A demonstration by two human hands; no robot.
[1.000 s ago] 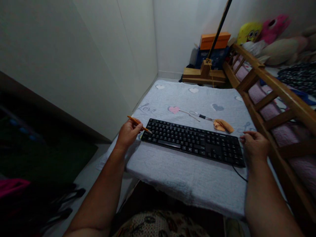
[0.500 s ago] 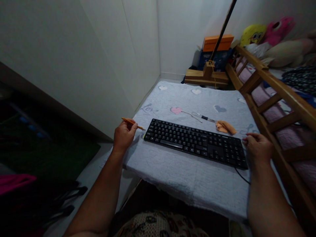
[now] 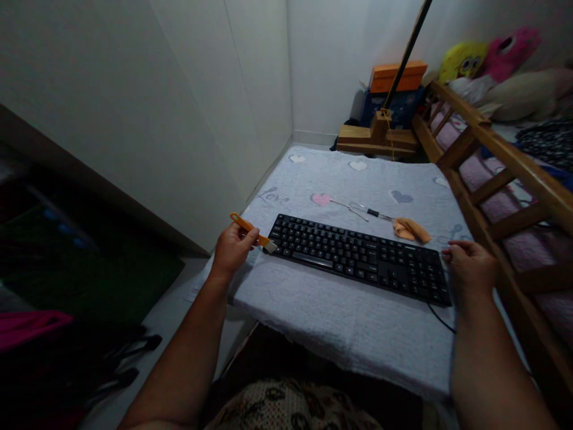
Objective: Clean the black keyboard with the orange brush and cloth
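Note:
A black keyboard [image 3: 358, 257] lies across a pale cloth with heart prints [image 3: 340, 316]. My left hand [image 3: 233, 249] is closed round a small orange-handled brush [image 3: 250, 231], whose pale tip touches the keyboard's left end. My right hand [image 3: 470, 266] rests at the keyboard's right end with curled fingers; whether it grips anything is unclear. The keyboard's cable [image 3: 439, 318] trails off under my right wrist.
Beyond the keyboard lie a folded orange cloth [image 3: 410, 229] and thin metal tools [image 3: 363, 210]. A wooden bed rail [image 3: 501, 173] runs along the right, with plush toys [image 3: 487, 54] behind. An orange box [image 3: 397, 76] and wooden stand [image 3: 378, 137] sit at the back; a white wall [image 3: 179, 119] at left.
My left hand drew back to the left, then returned, and the brush tip is at the keyboard's left end again. My right hand has hardly moved.

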